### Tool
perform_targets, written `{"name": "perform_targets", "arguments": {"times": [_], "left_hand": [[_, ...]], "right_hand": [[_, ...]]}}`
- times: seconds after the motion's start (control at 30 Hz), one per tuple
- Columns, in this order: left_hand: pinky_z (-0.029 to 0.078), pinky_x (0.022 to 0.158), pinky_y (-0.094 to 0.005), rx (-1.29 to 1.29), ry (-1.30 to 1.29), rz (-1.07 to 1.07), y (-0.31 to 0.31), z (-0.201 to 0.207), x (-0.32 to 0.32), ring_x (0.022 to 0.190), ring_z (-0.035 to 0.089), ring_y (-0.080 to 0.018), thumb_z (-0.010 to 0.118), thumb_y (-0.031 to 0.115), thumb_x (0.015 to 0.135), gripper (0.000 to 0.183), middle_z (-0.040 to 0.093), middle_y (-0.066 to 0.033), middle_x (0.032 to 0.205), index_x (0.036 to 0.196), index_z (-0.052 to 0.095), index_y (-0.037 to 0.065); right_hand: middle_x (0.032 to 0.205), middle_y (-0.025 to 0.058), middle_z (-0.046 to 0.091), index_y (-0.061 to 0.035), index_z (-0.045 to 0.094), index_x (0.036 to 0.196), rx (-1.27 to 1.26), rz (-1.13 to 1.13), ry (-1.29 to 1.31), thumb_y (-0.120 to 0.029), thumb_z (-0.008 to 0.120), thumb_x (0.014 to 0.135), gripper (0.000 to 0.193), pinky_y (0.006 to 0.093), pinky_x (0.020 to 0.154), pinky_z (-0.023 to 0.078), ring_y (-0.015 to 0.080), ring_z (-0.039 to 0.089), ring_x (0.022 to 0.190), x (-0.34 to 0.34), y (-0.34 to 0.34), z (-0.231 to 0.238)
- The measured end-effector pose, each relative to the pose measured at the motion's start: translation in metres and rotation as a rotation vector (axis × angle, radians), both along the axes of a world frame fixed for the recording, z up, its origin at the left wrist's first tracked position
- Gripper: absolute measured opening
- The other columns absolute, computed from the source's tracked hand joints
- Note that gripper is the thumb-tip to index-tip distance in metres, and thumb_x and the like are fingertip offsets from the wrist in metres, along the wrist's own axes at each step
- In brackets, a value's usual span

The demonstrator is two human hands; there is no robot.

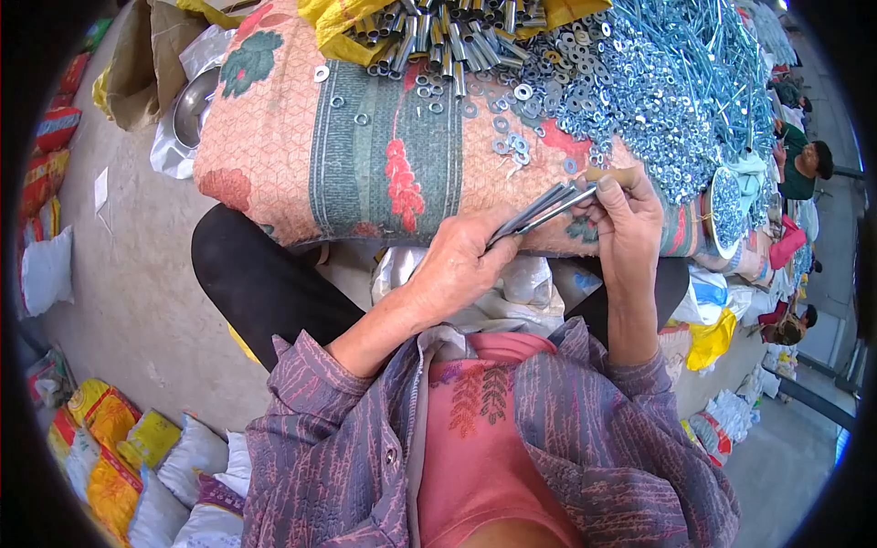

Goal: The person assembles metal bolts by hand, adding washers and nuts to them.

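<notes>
Metal rods (pixel 544 212) lay bunched in the left hand (pixel 468 258), its fingers wrapped around them, over the near edge of a patterned cushion (pixel 265 137). The right hand (pixel 630 215) had thumb and fingers gathered at the rods' far ends; whether they pinched one, I could not tell. Beyond, silver tubes (pixel 452 36) and washers (pixel 585 87) lay heaped.

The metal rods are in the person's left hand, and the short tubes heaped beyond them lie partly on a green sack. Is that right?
Not quite: the sack is yellow, not green, as the head view shows. The short tubes do lie partly on it, and the metal rods are in the left hand.
</notes>
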State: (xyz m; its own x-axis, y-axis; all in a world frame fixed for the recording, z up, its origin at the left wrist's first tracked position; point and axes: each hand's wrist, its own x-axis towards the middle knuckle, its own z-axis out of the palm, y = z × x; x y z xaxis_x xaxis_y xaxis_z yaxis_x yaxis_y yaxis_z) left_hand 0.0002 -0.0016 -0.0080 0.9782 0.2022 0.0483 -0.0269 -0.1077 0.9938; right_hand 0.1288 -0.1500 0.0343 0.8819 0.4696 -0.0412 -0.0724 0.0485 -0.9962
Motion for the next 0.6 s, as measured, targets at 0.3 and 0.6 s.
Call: {"name": "perform_targets", "arguments": {"times": [0.3,0.6], "left_hand": [[0.026,0.036,-0.0171,-1.104,0.402,-0.346,0.007,0.005,-0.004,0.041,0.040,-0.0023,0.057,0.015,0.089,0.016,0.053,-0.0009,0.063,0.099,0.060,0.004],[0.024,0.036,-0.0166,-0.804,0.377,-0.306,0.008,0.009,-0.004,0.042,0.039,-0.0022,0.057,0.016,0.089,0.017,0.052,-0.0004,0.061,0.102,0.061,0.005]], "right_hand": [[0.089,0.0125,0.063,0.0065,0.057,0.100,-0.169,-0.117,-0.424,-0.004,0.054,0.089,0.016,0.0237,0.063,0.054,0.0150,0.064,0.071,-0.021,0.010,0.007],[0.079,0.0124,0.065,0.0051,0.057,0.097,-0.293,-0.032,-0.068,-0.001,0.058,0.085,0.013,0.0214,0.057,0.053,0.0131,0.063,0.064,-0.017,-0.013,0.028]]}}
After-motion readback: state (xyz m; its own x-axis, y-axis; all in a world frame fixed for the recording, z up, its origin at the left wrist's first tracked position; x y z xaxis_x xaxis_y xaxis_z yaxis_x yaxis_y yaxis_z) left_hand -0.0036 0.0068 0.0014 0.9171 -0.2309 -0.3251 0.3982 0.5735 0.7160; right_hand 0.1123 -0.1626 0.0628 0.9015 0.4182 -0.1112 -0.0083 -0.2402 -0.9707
